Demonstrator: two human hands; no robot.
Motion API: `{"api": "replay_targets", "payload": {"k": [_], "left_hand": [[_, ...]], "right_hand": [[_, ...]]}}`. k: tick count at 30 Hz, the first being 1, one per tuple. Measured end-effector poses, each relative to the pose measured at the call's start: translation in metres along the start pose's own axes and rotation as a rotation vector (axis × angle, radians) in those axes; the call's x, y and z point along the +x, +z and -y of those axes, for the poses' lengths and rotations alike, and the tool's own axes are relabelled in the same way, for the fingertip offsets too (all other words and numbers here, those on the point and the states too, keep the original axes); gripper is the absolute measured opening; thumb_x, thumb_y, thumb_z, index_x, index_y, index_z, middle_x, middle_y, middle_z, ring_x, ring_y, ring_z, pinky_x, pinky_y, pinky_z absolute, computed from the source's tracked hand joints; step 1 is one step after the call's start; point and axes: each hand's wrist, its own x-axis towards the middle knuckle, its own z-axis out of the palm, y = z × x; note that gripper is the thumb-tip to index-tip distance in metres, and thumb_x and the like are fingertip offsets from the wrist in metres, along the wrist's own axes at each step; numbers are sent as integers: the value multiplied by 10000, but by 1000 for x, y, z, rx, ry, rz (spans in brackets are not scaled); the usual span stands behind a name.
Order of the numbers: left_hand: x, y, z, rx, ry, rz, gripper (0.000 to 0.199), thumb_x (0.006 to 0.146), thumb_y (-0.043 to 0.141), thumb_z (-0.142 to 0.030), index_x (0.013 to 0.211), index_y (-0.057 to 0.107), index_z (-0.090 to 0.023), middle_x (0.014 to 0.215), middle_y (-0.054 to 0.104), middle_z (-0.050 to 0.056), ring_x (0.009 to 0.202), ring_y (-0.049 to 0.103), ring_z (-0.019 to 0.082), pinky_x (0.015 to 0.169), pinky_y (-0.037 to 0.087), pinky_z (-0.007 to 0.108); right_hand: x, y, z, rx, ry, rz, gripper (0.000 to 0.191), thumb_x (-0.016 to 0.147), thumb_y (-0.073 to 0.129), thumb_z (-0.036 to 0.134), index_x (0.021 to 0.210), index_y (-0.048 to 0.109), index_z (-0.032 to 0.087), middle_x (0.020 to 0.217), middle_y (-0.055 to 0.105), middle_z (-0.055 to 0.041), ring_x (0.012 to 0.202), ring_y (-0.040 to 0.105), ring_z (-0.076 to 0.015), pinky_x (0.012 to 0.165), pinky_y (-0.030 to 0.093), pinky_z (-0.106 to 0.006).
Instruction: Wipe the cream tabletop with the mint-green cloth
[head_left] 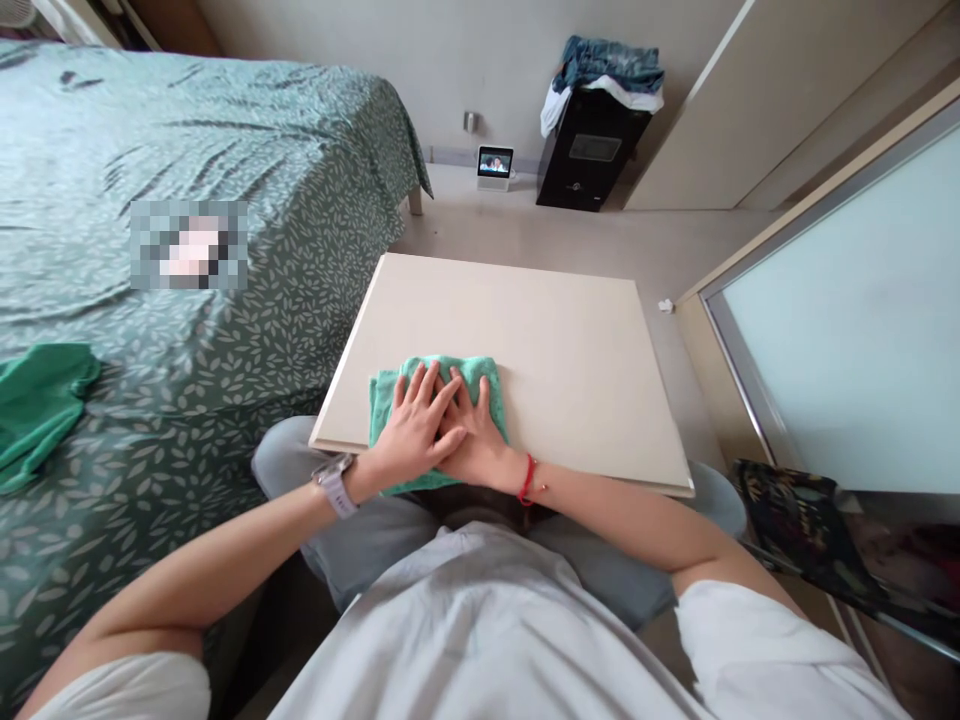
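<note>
A folded green cloth (484, 372) lies on the near left part of a small cream-white table (540, 330), and its lower part hangs over the near edge. My left hand (412, 425) presses flat on the cloth with its fingers spread. Beside it, my right hand (480, 440) also rests flat on the cloth, fingers apart. The left hand's thumb and forefinger lie over part of the right hand. A watch (336, 485) is on my left wrist and a red bracelet (528, 478) on my right.
A bed (285, 200) with a leaf-patterned cover stands left, bearing a green garment (45, 400) and a blurred-out object (195, 245). Beyond the table are a small screen (495, 168) and a black cabinet (592, 150) topped with jeans (611, 62). A glass panel (862, 280) stands right.
</note>
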Motion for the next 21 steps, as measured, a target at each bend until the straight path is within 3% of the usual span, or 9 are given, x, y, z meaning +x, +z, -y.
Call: {"api": "replay_targets", "payload": {"k": [3, 6, 9, 13, 16, 21], "left_hand": [[-27, 7, -14, 21, -51, -33, 873, 1091, 528, -639, 1808, 430, -152, 1905, 204, 276, 1784, 164, 512, 1396, 150, 797], [-17, 3, -12, 22, -66, -23, 882, 1076, 552, -632, 1805, 432, -150, 1899, 224, 282, 1774, 188, 529, 1377, 170, 816], [21, -9, 7, 21, -69, -3, 877, 1061, 543, -627, 1786, 459, -141, 1895, 243, 281, 1765, 205, 537, 1366, 179, 817], [89, -31, 42, 31, -19, -3, 862, 1078, 414, -621, 1772, 470, -114, 1884, 287, 271, 1756, 242, 509, 1373, 186, 775], [139, -45, 70, 46, 40, -16, 836, 1085, 348, -591, 1747, 500, -104, 1851, 364, 263, 1727, 314, 473, 1390, 192, 718], [209, -62, 112, 43, 106, -70, 771, 1086, 326, -529, 1698, 555, -120, 1799, 464, 242, 1680, 404, 411, 1377, 267, 635]], "right_hand": [[-15, 3, 8, 5, -92, 12, 935, 1128, 559, 406, 1881, 6, 358, 1949, 160, -135, 1781, 191, -526, 1345, 234, -897], [-4, -3, 2, 15, -112, 53, 944, 1145, 537, 408, 1878, -52, 334, 1948, 151, -164, 1784, 166, -534, 1343, 220, -902], [29, -13, -14, 16, -86, 90, 926, 1162, 508, 412, 1882, -66, 316, 1952, 144, -177, 1791, 138, -521, 1360, 181, -886], [89, -24, -43, 4, 36, 121, 829, 1188, 456, 407, 1896, 33, 322, 1971, 81, -151, 1809, 74, -479, 1391, 100, -852], [134, -32, -67, 21, 119, 96, 769, 1201, 429, 400, 1897, 120, 292, 1974, 81, -146, 1808, 71, -461, 1402, 71, -830], [194, -41, -102, 79, 141, -8, 701, 1230, 366, 403, 1880, 219, 188, 1957, 176, -168, 1764, 144, -490, 1383, 75, -819]]}}
